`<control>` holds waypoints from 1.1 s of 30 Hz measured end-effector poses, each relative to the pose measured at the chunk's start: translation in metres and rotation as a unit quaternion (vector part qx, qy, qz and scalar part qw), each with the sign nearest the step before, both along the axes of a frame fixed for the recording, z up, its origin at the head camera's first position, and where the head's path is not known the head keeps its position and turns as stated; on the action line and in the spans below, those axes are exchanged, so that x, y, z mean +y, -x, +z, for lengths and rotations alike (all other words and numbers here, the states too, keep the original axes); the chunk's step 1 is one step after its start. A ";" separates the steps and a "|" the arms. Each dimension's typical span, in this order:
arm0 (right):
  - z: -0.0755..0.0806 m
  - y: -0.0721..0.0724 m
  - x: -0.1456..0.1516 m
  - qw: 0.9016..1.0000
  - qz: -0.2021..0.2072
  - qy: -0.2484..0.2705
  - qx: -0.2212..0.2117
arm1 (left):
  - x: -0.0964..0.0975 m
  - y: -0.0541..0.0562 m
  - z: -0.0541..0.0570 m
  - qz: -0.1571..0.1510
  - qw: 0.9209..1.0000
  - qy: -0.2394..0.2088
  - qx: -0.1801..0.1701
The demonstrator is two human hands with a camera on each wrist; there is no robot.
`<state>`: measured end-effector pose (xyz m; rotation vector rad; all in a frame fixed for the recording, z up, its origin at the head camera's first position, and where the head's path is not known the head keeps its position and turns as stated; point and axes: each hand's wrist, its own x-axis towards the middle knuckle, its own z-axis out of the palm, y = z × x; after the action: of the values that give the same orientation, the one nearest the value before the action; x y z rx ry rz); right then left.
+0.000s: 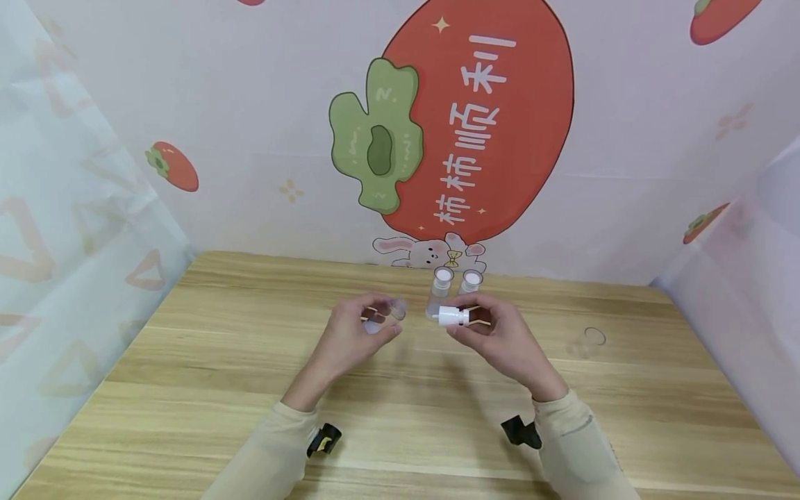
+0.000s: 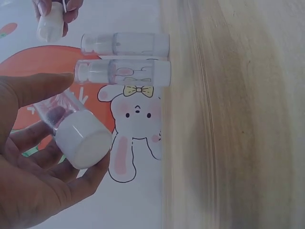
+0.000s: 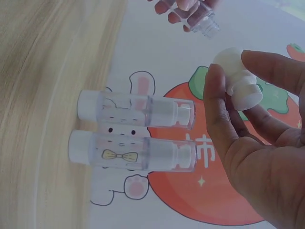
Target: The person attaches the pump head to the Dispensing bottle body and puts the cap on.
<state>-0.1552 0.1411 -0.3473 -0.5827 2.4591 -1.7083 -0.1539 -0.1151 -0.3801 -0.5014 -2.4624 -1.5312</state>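
My left hand (image 1: 350,337) holds a clear bottle (image 2: 83,138) with a white base, pinched between thumb and fingers above the table. Its bare threaded neck points toward the other hand in the right wrist view. Between the right hand's (image 1: 503,337) thumb and fingertips is a white pump head (image 1: 451,317), detached from the bottle and lying sideways in the grip. A gap separates pump head and bottle neck. Just behind the hands stand two capped clear pump bottles (image 3: 126,109) (image 3: 131,151) side by side, upright, with white pumps and bases.
To the right on the wooden table (image 1: 219,333) lies a clear ring-edged piece (image 1: 595,336), like a cap. A printed backdrop (image 1: 281,125) with fruit and a rabbit rises behind the table, and pale sheets flank both sides.
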 end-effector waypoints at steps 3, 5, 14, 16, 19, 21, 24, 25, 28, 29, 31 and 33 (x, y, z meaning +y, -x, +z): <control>0.002 -0.001 0.001 1.000 0.005 0.006 0.000 | 0.002 -0.002 0.002 -0.001 1.000 0.021 0.005; 0.002 -0.001 0.001 1.000 0.009 0.011 0.001 | 0.003 -0.003 0.003 0.000 0.999 0.040 0.009; 0.003 -0.002 0.001 0.999 0.025 0.020 0.008 | 0.008 -0.008 0.004 0.004 0.996 0.091 0.026; 0.003 -0.002 0.001 0.999 0.028 0.019 0.008 | 0.009 -0.008 0.004 0.004 0.995 0.094 0.024; 0.003 -0.002 0.001 0.999 0.030 0.018 0.007 | 0.009 -0.008 0.003 0.002 0.995 0.095 0.026; 0.003 -0.002 0.000 0.999 0.031 0.017 0.007 | 0.009 -0.008 0.003 -0.002 0.995 0.095 0.030; 0.003 -0.002 0.000 0.999 0.033 0.018 0.009 | 0.009 -0.008 0.003 -0.010 0.995 0.092 0.040; 0.003 -0.002 0.000 0.999 0.034 0.017 0.010 | 0.009 -0.008 0.003 -0.012 0.995 0.092 0.044; 0.003 -0.002 -0.001 0.999 0.037 0.018 0.013 | 0.010 -0.008 0.003 -0.013 0.994 0.095 0.049; 0.003 -0.002 -0.001 0.999 0.037 0.018 0.014 | 0.010 -0.008 0.003 -0.013 0.994 0.099 0.049; 0.002 -0.003 -0.001 0.999 0.040 0.017 0.017 | 0.011 -0.009 0.004 -0.010 0.993 0.106 0.046; 0.002 -0.003 -0.001 0.999 0.041 0.017 0.021 | 0.011 -0.009 0.005 -0.007 0.993 0.111 0.043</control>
<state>-0.1524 0.1400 -0.3454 -0.7194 2.4011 -1.7271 -0.1445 -0.1038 -0.3754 -0.6077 -2.5794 -1.2186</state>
